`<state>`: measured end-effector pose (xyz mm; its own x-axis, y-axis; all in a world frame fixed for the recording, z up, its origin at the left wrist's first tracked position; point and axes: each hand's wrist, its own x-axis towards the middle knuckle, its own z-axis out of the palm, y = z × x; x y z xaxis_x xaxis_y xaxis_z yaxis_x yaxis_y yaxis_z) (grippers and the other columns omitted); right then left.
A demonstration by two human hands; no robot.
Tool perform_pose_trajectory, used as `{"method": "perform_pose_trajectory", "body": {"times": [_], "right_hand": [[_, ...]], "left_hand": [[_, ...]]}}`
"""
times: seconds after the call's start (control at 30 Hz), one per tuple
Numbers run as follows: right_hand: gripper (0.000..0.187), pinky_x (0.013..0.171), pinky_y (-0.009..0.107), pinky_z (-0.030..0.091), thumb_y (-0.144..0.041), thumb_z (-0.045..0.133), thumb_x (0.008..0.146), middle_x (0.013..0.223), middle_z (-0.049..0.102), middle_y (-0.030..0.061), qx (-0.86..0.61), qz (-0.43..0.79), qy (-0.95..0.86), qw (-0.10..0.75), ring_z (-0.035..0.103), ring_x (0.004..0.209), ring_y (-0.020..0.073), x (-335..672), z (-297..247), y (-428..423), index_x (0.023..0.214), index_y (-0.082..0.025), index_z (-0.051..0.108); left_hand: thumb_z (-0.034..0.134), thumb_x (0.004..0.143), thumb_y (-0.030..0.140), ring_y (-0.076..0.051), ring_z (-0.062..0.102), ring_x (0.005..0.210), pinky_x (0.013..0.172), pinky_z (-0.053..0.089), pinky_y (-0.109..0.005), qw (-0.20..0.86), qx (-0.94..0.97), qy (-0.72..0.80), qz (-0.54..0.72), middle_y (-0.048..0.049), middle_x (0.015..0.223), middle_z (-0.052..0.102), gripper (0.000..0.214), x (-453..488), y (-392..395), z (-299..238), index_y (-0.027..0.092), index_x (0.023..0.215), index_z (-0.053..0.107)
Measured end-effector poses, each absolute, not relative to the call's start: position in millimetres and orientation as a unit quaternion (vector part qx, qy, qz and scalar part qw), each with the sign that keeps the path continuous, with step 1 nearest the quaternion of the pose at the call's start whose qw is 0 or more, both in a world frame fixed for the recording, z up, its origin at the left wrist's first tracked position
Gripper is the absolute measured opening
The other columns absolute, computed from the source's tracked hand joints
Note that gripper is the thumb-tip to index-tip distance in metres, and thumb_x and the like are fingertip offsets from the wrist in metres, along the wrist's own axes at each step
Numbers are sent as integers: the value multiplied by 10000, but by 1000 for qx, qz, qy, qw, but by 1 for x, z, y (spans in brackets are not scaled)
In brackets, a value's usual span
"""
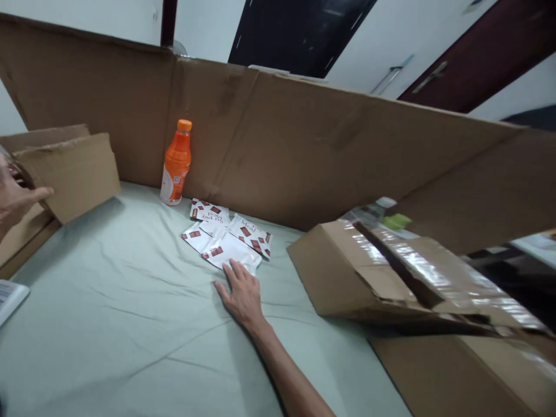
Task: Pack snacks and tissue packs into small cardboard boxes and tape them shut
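Note:
My right hand (pixel 243 293) lies palm down with fingers spread, fingertips touching the near edge of a white packet (pixel 230 249). Several white packets with dark red squares overlap here, one of them a patterned packet (pixel 251 233) printed "Meal". At the left edge my left hand (pixel 17 200) is partly cut off and blurred, its thumb stretched out beside the flap of an open cardboard box (pixel 69 174). Something dark red and white (pixel 18 175) shows between thumb and fingers; I cannot make out what. Those fingers look apart.
An orange bottle (pixel 176 165) stands upright against a tall cardboard wall (pixel 304 145). On the right are a taped cardboard box (pixel 339 272) and another box (pixel 438 370). A clear bottle (pixel 373 209) lies behind them. A white flat object (pixel 11 298) sits at left on the green cloth (pixel 143 324).

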<state>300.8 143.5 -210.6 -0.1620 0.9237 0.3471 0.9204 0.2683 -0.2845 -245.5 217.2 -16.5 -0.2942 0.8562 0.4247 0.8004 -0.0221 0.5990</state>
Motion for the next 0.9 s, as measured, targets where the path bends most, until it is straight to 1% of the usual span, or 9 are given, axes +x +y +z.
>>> {"method": "perform_pose_trajectory", "body": {"times": [0.1,0.17,0.27,0.43,0.57,0.67,0.8,0.83,0.9], "right_hand": [[464,1094,607,413,-404,553,960,1539,565,204,-607,31,-754,248,467,1430,392,295,-204,144,1356,-179,645],[467,1087,628,416,-406,584,935,1514,582,228,-604,53,-751,261,503,1388,415,293,-196,145,1319,-156,671],[413,1049,614,467,-414,627,899,1420,659,219,-590,95,-747,292,603,1263,414,296,-179,147,1216,-171,733],[415,899,459,597,-501,520,975,1094,806,95,-539,190,-728,378,733,1031,311,329,-146,121,1137,-214,774],[515,990,495,572,-499,372,1054,1277,759,133,-517,204,-679,479,699,1204,314,360,-104,60,1260,-189,728],[426,1107,531,491,-501,442,1061,1358,729,92,-433,199,-699,534,630,1327,307,363,-57,21,1258,-268,738],[481,1160,547,407,-613,521,1030,1309,755,86,-331,213,-857,333,577,1380,309,341,-9,13,1251,-253,752],[525,1154,543,399,-642,548,1009,1289,761,102,-326,213,-883,263,574,1377,317,334,-1,17,1252,-225,753],[588,1113,530,405,-664,644,948,1245,768,133,-331,200,-912,139,608,1307,331,322,10,24,1248,-171,753]], "left_hand": [[756,631,895,-288,593,1305,1059,574,-512,108,643,646,397,-132,1555,510,1310,-202,168,-18,185,1575,188],[816,600,858,-352,575,1356,1089,548,-520,176,702,583,369,-159,1561,524,1317,-166,131,-27,216,1597,243],[824,704,740,-439,478,1466,1093,537,-561,245,768,520,283,-235,1671,357,1319,-110,78,-48,219,1675,98],[837,730,608,-445,354,1551,1167,481,-573,304,796,462,248,-200,1738,222,1327,-39,27,-77,265,1703,1],[813,779,591,-456,478,1472,1103,539,-597,320,790,450,269,-202,1724,263,1287,-24,24,-86,284,1703,-28],[823,779,632,-465,511,1443,1107,516,-651,321,799,433,265,-184,1707,317,1280,-31,27,-78,351,1697,-25],[587,895,801,-433,134,1623,1273,233,-693,261,822,366,349,-106,1785,62,1110,-36,20,-34,375,1684,-67],[563,945,748,-411,117,1631,1298,192,-667,231,839,344,354,-110,1782,91,1044,-33,16,-20,339,1690,-43],[637,978,550,-360,301,1589,1325,171,-604,167,896,316,262,-122,1719,321,905,-21,9,5,287,1685,138]]}}
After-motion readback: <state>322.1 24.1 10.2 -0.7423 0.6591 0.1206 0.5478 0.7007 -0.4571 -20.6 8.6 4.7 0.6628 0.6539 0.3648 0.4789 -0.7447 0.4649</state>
